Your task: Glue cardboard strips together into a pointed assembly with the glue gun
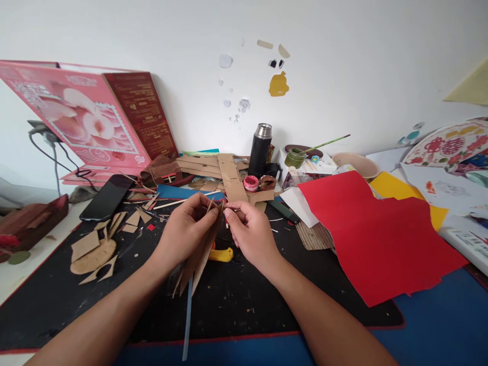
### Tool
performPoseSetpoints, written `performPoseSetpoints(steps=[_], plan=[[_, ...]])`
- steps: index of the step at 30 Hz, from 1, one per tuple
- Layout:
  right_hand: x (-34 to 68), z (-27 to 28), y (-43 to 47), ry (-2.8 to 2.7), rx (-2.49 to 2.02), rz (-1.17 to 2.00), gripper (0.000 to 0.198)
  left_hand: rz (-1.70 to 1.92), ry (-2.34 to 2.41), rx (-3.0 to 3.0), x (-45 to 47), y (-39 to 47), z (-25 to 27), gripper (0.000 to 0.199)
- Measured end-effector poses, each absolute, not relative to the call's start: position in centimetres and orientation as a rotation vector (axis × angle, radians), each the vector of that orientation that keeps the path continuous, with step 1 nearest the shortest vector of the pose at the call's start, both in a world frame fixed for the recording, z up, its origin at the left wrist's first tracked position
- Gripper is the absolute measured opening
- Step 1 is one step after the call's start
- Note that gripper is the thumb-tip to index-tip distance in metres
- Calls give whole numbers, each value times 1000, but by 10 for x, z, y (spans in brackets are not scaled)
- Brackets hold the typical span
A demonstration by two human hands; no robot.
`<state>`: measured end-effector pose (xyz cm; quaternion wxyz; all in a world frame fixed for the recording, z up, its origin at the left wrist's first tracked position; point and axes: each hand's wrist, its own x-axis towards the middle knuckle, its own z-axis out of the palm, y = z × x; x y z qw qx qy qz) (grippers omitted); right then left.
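My left hand [186,223] is closed around folded pieces of brown cardboard [204,249], which stand on edge and slant down toward me. At their far end my right hand [249,229] pinches with thumb and forefinger; what lies between those fingertips is too small to make out. A small red thing shows just beneath them. Below the cardboard a translucent bluish strip [187,320] reaches toward the front edge of the mat. Partly hidden behind the cardboard lies a yellow tool handle [221,254].
Cardboard scraps [86,246] and a phone [108,197] lie left on the black mat [244,300]. Behind stand a black thermos [261,151], red paint jar [250,183] and green paint jar [295,158] with a brush. Red sheet [381,239] covers the right. A pink box [87,117] leans left.
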<state>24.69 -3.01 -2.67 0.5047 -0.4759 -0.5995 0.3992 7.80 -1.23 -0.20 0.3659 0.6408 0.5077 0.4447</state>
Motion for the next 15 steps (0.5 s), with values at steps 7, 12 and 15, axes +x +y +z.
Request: performPoseSetpoints(steps=[7, 12, 15], plan=[[245, -26, -32, -1397, -1155, 1005, 29, 1150, 1319, 1652, 77, -12, -4, 22], [245, -25, -33, -1395, -1164, 1032, 30, 1143, 1312, 1631, 76, -11, -6, 22], [245, -25, -33, -1401, -1166, 1042, 31, 1146, 1302, 1618, 76, -10, -7, 22]])
